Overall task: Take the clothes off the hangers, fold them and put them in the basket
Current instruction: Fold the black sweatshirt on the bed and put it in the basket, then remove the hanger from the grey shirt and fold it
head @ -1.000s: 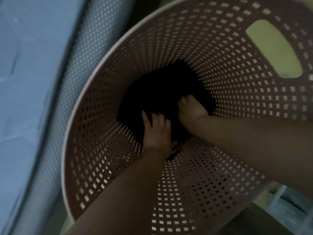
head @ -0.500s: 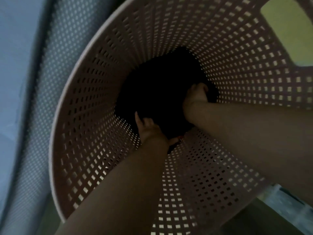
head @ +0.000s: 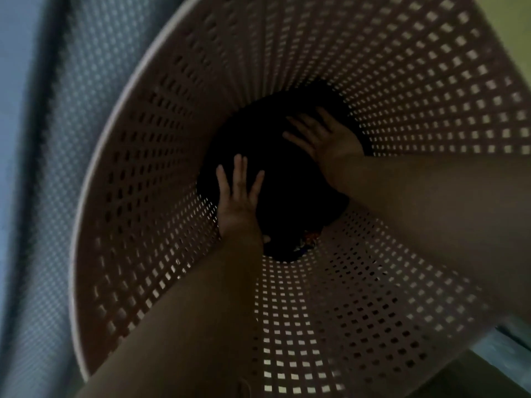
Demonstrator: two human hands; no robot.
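I look down into a tall pale pink perforated laundry basket [head: 149,173]. A dark folded garment [head: 281,179] lies at its bottom, almost black in the dim light. My left hand [head: 238,196] lies flat on the garment's left side with its fingers straight and spread. My right hand [head: 324,136] lies flat on the garment's far right side, fingers also spread. Both forearms reach down inside the basket. A small colourful bit of cloth [head: 309,242] peeks out under the garment's near edge.
A grey mesh surface [head: 57,196] runs along the basket's left side, with light blue fabric [head: 14,81] beyond it. A yellow-green floor or wall [head: 514,30] shows at the top right. A pale object [head: 505,343] sits at the lower right outside the basket.
Both hands had their fingers curled on the garment; now they are spread flat on top of it. The camera has moved closer to the basket.
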